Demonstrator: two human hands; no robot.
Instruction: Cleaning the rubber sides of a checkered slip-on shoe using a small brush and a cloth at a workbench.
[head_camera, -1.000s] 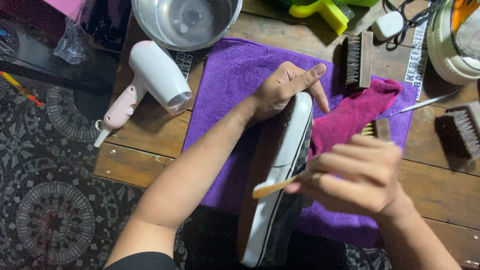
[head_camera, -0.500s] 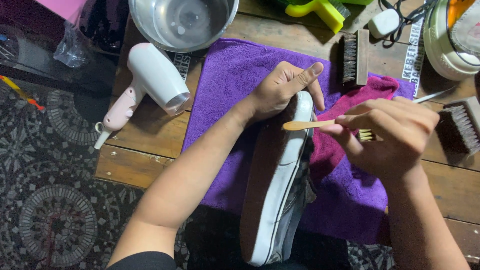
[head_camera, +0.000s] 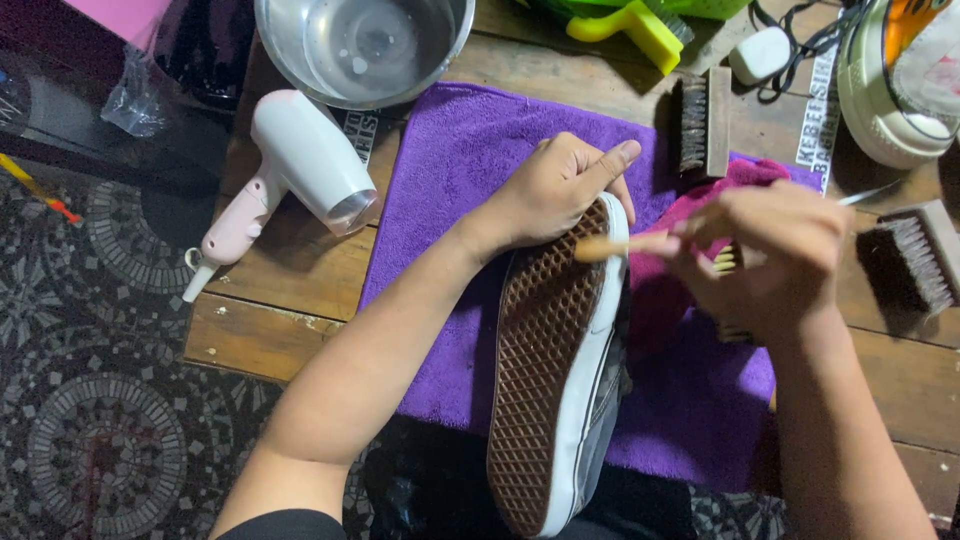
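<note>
Lying on towel over surface: shoe, sole up. Sitting left of towel: hair dryer. Standing behind: bowl. Resting right: brushes, second shoe.

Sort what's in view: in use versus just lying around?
In use: left hand gripping the shoe, right hand holding the small wooden brush at its white edge, purple towel underneath.

Lying about: hair dryer, metal bowl, bristle brushes, magenta cloth.
</note>
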